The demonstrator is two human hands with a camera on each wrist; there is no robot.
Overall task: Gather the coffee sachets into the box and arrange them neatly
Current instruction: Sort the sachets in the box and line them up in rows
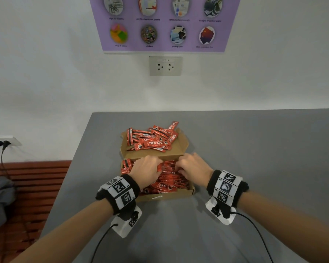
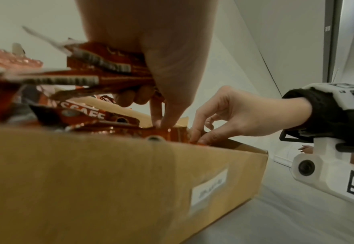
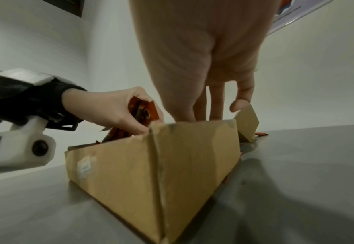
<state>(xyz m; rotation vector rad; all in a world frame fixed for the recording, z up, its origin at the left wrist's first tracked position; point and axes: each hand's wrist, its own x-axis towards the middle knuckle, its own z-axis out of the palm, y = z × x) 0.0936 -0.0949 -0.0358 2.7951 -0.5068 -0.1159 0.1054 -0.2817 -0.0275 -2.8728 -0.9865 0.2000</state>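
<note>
A: How far along does this look?

B: Roughly partway, I'd judge. The cardboard box (image 1: 190,190) on the grey bench (image 1: 254,149) already holds a dense layer of red coffee sachets (image 1: 171,179), many lying roughly side by side. But a loose pile of sachets (image 1: 154,137) sits jumbled on the opened lid flap (image 1: 182,147) behind the box, crossing one another at all angles.

A: So those are what's left?

B: Yes, as far as I can see. They need to come forward into the box, and the ones inside want straightening.

A: What are the hands doing?

B: Both are down in the box. The left hand (image 1: 146,168) has its grip curled round a small bundle of sachets (image 2: 100,72), the ends sticking out past the fingers. The right hand (image 1: 193,167) reaches in with fingers bent downward, its fingertips (image 2: 201,140) touching the sachets near the far edge. Whether it pinches one or only presses, I cannot tell.

A: Anything spilled on the bench?

B: A red tip or two shows at the foot of the flap in the right wrist view; too small to be sure.
</note>
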